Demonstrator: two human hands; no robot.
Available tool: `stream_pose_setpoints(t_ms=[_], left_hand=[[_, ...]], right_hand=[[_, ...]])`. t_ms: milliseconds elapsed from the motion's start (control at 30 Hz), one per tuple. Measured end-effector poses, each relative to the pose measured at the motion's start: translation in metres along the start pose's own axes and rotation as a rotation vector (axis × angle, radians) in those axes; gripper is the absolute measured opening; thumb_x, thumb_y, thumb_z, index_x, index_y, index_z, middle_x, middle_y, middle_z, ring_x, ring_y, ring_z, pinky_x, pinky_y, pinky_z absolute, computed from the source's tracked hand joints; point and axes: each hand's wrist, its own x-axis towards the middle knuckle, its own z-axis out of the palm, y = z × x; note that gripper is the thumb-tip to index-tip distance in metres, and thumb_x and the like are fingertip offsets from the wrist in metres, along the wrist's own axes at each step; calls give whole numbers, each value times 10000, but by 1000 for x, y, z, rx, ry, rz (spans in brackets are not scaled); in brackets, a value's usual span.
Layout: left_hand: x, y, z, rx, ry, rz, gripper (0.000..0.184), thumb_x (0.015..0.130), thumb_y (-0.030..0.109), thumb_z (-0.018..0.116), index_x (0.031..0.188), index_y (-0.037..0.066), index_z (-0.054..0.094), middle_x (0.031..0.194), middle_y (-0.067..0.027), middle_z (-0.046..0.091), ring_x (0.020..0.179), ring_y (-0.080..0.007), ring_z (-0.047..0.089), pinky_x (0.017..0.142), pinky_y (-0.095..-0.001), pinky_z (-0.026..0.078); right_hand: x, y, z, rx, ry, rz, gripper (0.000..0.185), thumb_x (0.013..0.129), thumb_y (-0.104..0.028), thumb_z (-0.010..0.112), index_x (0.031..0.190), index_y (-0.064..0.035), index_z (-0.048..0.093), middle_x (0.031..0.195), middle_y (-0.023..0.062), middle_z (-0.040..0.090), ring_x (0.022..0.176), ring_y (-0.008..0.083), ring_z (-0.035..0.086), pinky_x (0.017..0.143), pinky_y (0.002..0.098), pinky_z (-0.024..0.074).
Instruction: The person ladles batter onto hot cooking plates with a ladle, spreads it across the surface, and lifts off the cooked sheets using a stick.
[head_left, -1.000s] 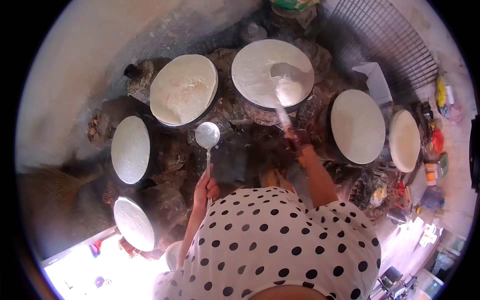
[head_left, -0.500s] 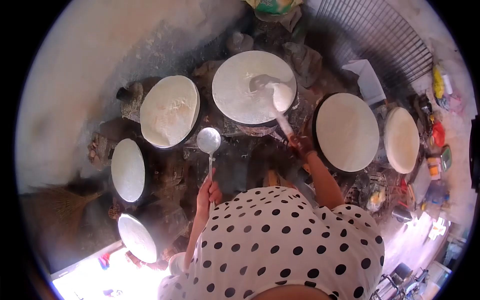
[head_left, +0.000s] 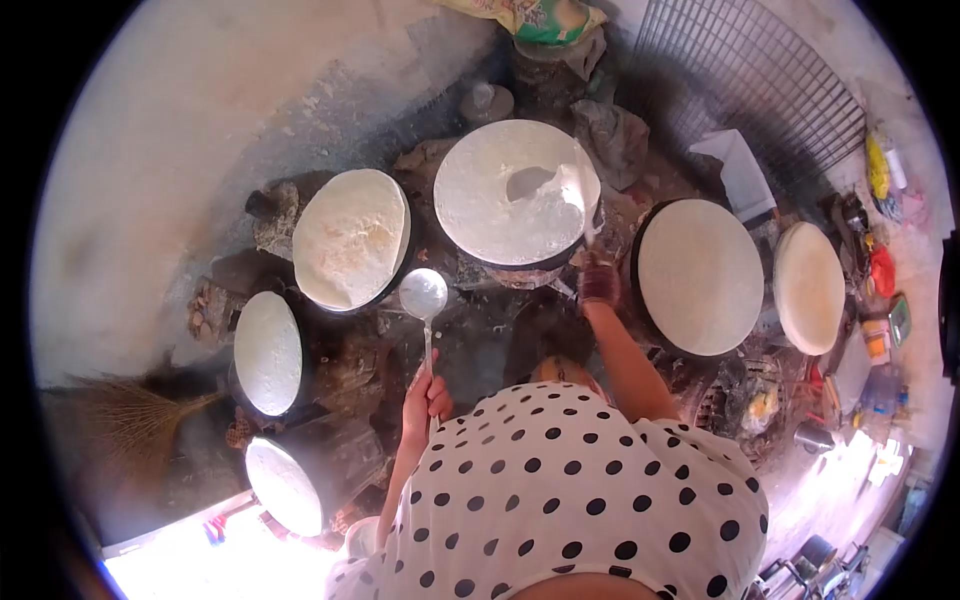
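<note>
My left hand (head_left: pixel 427 398) is closed around the handle of a metal ladle (head_left: pixel 424 293), whose round bowl points away from me. My right hand (head_left: pixel 600 283), in a dark reddish glove, grips the pale handle of a batter spreader (head_left: pixel 590 235). The spreader's pale head, blurred and bright, is at the right side of the round griddle in the middle, which is coated with white batter (head_left: pixel 485 195). A grey patch (head_left: pixel 528 183) shows within that coating. Left of it, a thin flatbread (head_left: pixel 350 240) with a loose lower edge covers another griddle.
More round griddles with pale sheets stand around me: a right one (head_left: pixel 700 278), a left one (head_left: pixel 268 353) and a lower-left one (head_left: pixel 284 487). Pale round flatbread (head_left: pixel 808 290) lies far right. A broom (head_left: pixel 140 410), white bin (head_left: pixel 735 170) and wire rack (head_left: pixel 750 85) line the edges.
My right hand and the spreader have swung right and a little toward the middle griddle's right edge. The left hand still holds the ladle. The whole view has shifted slightly.
</note>
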Motion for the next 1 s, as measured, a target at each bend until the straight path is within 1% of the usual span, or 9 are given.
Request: stream_pose_setpoints(t_ms=[233, 300, 333, 367, 500, 600, 767, 833, 1000], left_hand=[[7, 4, -18, 72, -20, -80, 336, 1022, 271, 343, 1330, 199, 455, 606, 73, 315, 399, -41, 294, 375, -228, 293], [5, 4, -14, 91, -2, -61, 340, 1017, 264, 354, 1336, 189, 444, 602, 62, 320, 402, -52, 301, 385, -234, 304], [4, 6, -13, 129, 15, -45, 346, 1012, 257, 365, 1342, 178, 433, 597, 51, 325, 405, -63, 308, 394, -240, 316], [6, 6, -13, 129, 17, -46, 346, 1012, 257, 365, 1342, 178, 433, 597, 51, 325, 405, -63, 308, 394, -240, 316], [17, 9, -8, 165, 4, -119, 345, 1009, 251, 374, 1340, 175, 436, 595, 47, 334, 413, -66, 314, 399, -234, 303], [37, 11, -8, 242, -17, -145, 342, 1004, 251, 385, 1333, 179, 442, 597, 46, 347, 419, -67, 319, 396, -232, 294], [106, 28, 14, 468, -128, -71, 298, 981, 252, 425, 1235, 110, 488, 586, 23, 415, 400, -81, 381, 374, -239, 316], [135, 38, 35, 565, -172, 8, 240, 971, 252, 433, 1121, 76, 500, 583, 3, 446, 399, -89, 412, 369, -246, 337], [190, 40, 83, 674, -69, 193, 218, 944, 189, 438, 1092, 52, 524, 595, -2, 441, 411, -94, 396, 365, -237, 333]], right_hand=[[26, -42, -39, 122, -482, -55, 376, 949, -344, 435, 1268, -172, 537, 1037, 183, 654, 977, 321, 625, 814, 398, 497], [13, -76, -97, 145, -410, 537, 379, 955, -307, 434, 1270, -124, 541, 1039, 171, 663, 964, 298, 639, 847, 377, 491], [-3, 37, 23, 79, -77, -162, 346, 966, -243, 420, 1237, -74, 551, 1121, 135, 645, 965, 255, 643, 821, 352, 504], [-6, 51, 53, 80, -78, -161, 346, 966, -243, 420, 1237, -74, 551, 1121, 135, 645, 965, 255, 643, 821, 352, 504], [25, 21, 24, 992, -558, 314, 370, 929, -275, 559, 1219, -47, 590, 840, 87, 645, 686, 188, 575, 591, 354, 462], [48, 40, 38, 139, -357, 121, 363, 941, -221, 542, 1240, -17, 562, 877, 69, 651, 703, 172, 584, 606, 358, 475], [18, 7, -21, 167, -430, -40, 376, 932, -338, 472, 1247, -160, 577, 1142, 124, 636, 997, 260, 625, 811, 367, 502], [-1, -1, -55, -355, -328, -555, 347, 918, -169, 516, 1261, -129, 553, 1210, 124, 600, 1076, 256, 592, 896, 328, 482], [-30, 25, -54, -25, -268, -216, 427, 927, -331, 436, 1281, -112, 533, 1159, 103, 617, 958, 272, 630, 753, 425, 519]])
